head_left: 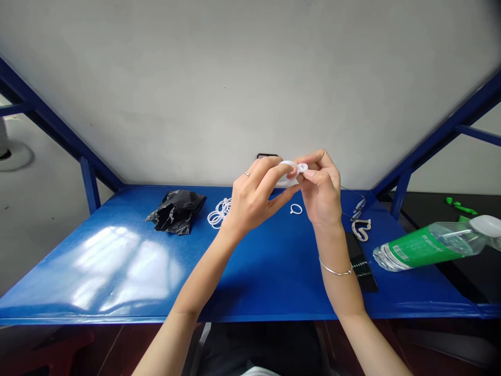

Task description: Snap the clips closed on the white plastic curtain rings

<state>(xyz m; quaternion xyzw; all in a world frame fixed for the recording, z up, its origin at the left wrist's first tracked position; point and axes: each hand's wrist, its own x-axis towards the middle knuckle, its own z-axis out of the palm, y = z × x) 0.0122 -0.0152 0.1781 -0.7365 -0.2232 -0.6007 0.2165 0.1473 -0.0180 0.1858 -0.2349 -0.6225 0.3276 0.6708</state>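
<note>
Raised above the table, a white plastic ring (287,181) with a small round piece (302,167) at its right side is held between both hands. My left hand (256,193) grips the ring, its fingers curled over the top and its thumb beneath. The thumb and fingers of my right hand (323,190) pinch around the small round piece. Below the hands, a single white ring (296,209) with a little tab lies on the table. Several more white rings (219,213) lie in a pile left of my left hand, partly hidden by it.
On the blue table (270,271) are a crumpled black plastic bag (176,211), a dark phone (364,271), a pale curved object (360,230) and a cable (358,209). A green-labelled bottle (430,245) stands at the right. A dark-framed object (267,155) shows behind my hands.
</note>
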